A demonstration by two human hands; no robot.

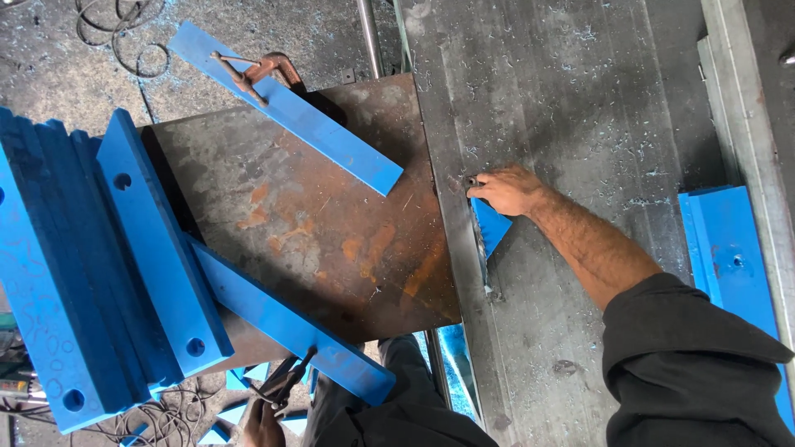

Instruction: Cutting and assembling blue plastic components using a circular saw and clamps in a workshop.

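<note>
My right hand (507,190) reaches across the grey metal table (580,99) and grips the top end of a small blue wedge-shaped offcut (492,227). The wedge lies against the table's left edge, beside a thin metal strip (483,265). My left hand (260,424) hangs low at the bottom of the view, closed on dark locking pliers (286,382), just below the near end of a long blue bar (286,321).
A rusty steel plate (315,223) carries two long blue bars; the far bar (290,109) has a rusty clamp (258,69) on it. Several drilled blue bars (83,273) are stacked at left. Another blue piece (729,257) lies at right. Blue offcuts (233,407) and wire litter the floor.
</note>
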